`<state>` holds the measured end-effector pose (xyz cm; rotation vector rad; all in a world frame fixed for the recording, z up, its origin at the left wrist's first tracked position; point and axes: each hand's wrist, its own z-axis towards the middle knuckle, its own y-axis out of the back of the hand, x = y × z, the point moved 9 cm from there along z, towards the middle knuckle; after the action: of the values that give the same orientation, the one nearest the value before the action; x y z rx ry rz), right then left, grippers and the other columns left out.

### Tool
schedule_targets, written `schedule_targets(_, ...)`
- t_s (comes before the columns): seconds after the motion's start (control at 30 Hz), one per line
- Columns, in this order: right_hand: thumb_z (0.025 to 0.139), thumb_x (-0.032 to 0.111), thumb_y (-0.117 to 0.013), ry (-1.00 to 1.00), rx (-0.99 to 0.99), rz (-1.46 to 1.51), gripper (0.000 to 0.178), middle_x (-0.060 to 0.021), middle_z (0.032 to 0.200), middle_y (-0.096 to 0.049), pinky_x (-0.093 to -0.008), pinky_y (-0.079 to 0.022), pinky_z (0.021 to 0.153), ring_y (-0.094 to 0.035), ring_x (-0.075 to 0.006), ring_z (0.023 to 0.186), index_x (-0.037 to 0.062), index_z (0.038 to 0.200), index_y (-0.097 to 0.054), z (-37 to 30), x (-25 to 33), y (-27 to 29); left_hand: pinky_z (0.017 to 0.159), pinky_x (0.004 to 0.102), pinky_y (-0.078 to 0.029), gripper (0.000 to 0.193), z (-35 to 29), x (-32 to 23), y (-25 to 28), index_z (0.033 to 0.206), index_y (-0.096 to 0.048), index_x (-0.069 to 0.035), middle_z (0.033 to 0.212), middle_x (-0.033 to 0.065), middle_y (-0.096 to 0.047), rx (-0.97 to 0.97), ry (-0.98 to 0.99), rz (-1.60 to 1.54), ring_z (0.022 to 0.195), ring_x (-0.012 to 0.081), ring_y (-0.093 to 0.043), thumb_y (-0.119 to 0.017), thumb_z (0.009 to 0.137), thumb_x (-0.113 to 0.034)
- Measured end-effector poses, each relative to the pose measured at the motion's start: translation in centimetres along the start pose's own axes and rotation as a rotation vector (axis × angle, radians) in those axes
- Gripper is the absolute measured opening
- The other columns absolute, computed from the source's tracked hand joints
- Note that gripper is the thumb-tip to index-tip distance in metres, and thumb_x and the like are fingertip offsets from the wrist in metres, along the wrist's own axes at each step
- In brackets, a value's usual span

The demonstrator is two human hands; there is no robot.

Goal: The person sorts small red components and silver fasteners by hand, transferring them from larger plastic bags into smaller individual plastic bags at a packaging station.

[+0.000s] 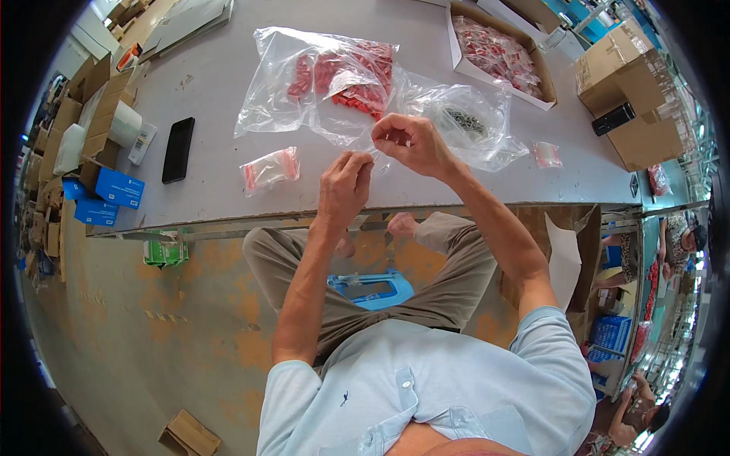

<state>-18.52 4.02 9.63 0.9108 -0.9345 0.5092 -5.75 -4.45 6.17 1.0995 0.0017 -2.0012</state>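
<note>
My left hand point(346, 182) is closed in a pinch over the table's near side. Just right of it and slightly farther off, my right hand point(414, 146) curls with thumb and fingertips together. Whatever lies between the fingertips is too small or clear to make out. Beyond them spreads a large clear plastic bag point(277, 95) with many small red pieces point(361, 80) in it. Behind my right hand lies another clear bag point(494, 140) holding small dark metal parts point(462, 120). A stack of small clear bags with red edges point(271, 170) rests left of my left hand.
A black phone point(178, 150) lies at the left, near blue boxes point(118, 188) and a white roll point(125, 125). One small packet point(547, 155) sits at the right. An open carton point(506, 57) of filled packets stands far right, beside a cardboard box point(631, 91). Other people appear at the right rim.
</note>
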Motion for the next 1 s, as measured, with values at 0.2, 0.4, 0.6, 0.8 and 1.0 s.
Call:
schedule_targets(0.2,0.088,0.002,-0.076,0.209,0.051,-0.261,0.014,-0.0028,0.092,-0.070,-0.0282,-0.053,0.063,-0.067,-0.0129,0.078,0.0061,0.101,-0.072,-0.7,1.8,-1.0,0.073,0.0383,-0.057,0.013,0.0,0.0,0.1,0.103,-0.068,0.000,0.093,0.0147,-0.070,0.004,0.031,-0.026,0.083,0.0318,-0.072,-0.070,0.090,0.003)
schedule_targets(0.4,0.088,0.003,-0.076,0.234,0.119,-0.347,0.012,-0.0052,0.102,-0.069,-0.0317,-0.057,0.064,-0.070,-0.0191,0.085,0.0072,0.099,-0.073,-1.1,2.2,-1.5,0.073,0.0372,-0.057,0.013,-0.1,-0.3,0.5,0.103,-0.069,0.001,0.093,0.0138,-0.071,-0.007,-0.008,-0.017,0.080,0.0291,-0.072,-0.070,0.091,0.004)
schedule_targets(0.6,0.088,0.005,-0.078,0.193,0.164,-0.327,0.012,-0.0058,0.104,-0.069,-0.0316,-0.058,0.067,-0.070,-0.0193,0.089,0.0083,0.099,-0.076,-1.1,1.3,-1.8,0.073,0.0353,-0.056,0.012,-0.1,0.3,0.7,0.102,-0.068,0.002,0.091,0.0131,-0.070,-0.035,0.031,-0.051,0.080,0.0265,-0.071,-0.070,0.090,0.005)
schedule_targets(0.8,0.091,0.007,-0.076,0.114,-0.044,-0.181,0.011,-0.0087,0.097,-0.074,-0.0303,-0.056,0.069,-0.070,-0.0157,0.083,0.0054,0.101,-0.076,1.7,0.8,0.3,0.073,0.0348,-0.056,0.011,-0.1,0.6,0.6,0.101,-0.068,0.002,0.091,0.0130,-0.070,-0.018,0.065,-0.055,0.078,0.0260,-0.071,-0.069,0.090,0.004)
schedule_targets(1.0,0.087,0.013,-0.071,0.149,-0.028,-0.493,0.023,-0.0202,0.092,-0.072,-0.0465,-0.055,0.082,-0.071,-0.0390,0.089,-0.0029,0.104,-0.072,8.4,-2.1,-3.0,0.072,0.0355,-0.056,0.010,-0.2,0.7,0.4,0.100,-0.068,0.001,0.091,0.0133,-0.069,-0.003,0.062,-0.034,0.077,0.0275,-0.070,-0.069,0.090,0.003)
